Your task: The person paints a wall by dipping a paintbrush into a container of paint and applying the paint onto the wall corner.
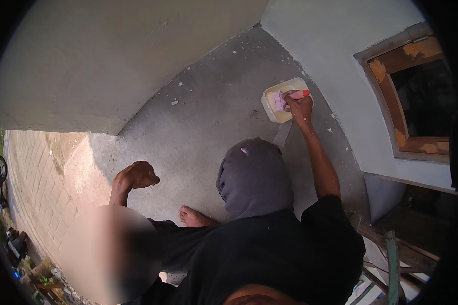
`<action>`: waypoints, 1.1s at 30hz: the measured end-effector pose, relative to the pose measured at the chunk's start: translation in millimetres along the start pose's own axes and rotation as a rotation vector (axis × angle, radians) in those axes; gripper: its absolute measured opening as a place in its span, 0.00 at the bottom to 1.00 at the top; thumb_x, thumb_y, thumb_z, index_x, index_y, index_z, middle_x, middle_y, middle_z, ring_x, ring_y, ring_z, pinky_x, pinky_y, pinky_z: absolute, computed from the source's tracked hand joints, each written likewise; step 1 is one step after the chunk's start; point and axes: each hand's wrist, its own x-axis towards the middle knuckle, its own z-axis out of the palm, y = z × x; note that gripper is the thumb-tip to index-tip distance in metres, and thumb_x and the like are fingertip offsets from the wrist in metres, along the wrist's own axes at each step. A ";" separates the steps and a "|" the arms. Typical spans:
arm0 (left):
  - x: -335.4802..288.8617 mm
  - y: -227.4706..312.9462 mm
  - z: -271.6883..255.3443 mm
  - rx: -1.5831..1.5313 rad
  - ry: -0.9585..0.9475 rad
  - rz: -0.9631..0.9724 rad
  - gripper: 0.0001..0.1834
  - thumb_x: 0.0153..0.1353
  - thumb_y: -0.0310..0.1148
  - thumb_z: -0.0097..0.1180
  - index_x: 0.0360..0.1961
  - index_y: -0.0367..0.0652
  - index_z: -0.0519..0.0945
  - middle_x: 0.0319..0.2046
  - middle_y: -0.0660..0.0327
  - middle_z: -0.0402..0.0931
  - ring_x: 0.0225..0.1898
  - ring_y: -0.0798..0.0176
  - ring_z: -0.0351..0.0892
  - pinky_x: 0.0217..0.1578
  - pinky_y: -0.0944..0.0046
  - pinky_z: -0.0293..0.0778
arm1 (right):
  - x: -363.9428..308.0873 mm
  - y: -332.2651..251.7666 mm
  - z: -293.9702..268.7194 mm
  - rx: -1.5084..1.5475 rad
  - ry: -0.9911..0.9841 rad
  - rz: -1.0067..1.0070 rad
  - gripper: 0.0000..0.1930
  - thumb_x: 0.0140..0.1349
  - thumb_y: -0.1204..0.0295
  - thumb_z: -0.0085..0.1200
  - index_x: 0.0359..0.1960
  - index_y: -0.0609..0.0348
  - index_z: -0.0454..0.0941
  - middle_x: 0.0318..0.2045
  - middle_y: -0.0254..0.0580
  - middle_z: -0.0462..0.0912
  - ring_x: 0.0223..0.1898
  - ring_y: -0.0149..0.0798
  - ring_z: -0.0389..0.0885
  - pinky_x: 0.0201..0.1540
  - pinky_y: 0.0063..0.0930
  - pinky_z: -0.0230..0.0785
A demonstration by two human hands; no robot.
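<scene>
My right hand (299,108) reaches out to the far right and grips what looks like a short paintbrush (301,94) with a pink and red handle. Its paler pink end is over a shallow cream tray (270,116) on the floor. The hand covers part of the tray's inside, and what is in there is hard to make out. At the left, my left hand (137,175) hovers over the floor with its fingers curled in and nothing showing in them. A blurred patch hides the rest of that arm.
A rounded dark grey cloth shape (257,178) stands before my black shirt. A bare foot (194,217) rests on the speckled concrete floor (213,91). Walls meet at the far corner. A wooden-framed window (392,81) is on the right, above green-grey slats (393,264); paving lies left.
</scene>
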 end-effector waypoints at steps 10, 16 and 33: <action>18.8 -17.7 9.9 0.028 0.087 0.151 0.18 0.45 0.41 0.53 0.21 0.32 0.75 0.20 0.48 0.68 0.23 0.53 0.66 0.28 0.52 0.68 | 28.0 19.8 -76.2 -0.682 0.320 -0.348 0.11 0.57 0.66 0.62 0.32 0.62 0.84 0.24 0.49 0.85 0.26 0.49 0.83 0.30 0.38 0.71; -1.7 -23.1 24.5 -0.045 0.132 0.090 0.20 0.44 0.40 0.51 0.18 0.28 0.69 0.16 0.46 0.60 0.19 0.52 0.58 0.24 0.50 0.65 | -14.3 -64.5 14.7 0.162 0.082 -0.118 0.13 0.59 0.76 0.61 0.42 0.75 0.79 0.37 0.47 0.85 0.34 0.38 0.84 0.37 0.32 0.81; -73.8 -10.2 37.8 -0.201 0.216 0.087 0.12 0.41 0.33 0.51 0.18 0.30 0.73 0.17 0.46 0.66 0.21 0.47 0.66 0.27 0.52 0.71 | -124.2 -264.4 345.5 0.147 -0.621 -1.807 0.14 0.53 0.79 0.58 0.43 0.59 0.81 0.40 0.43 0.85 0.38 0.40 0.86 0.36 0.29 0.80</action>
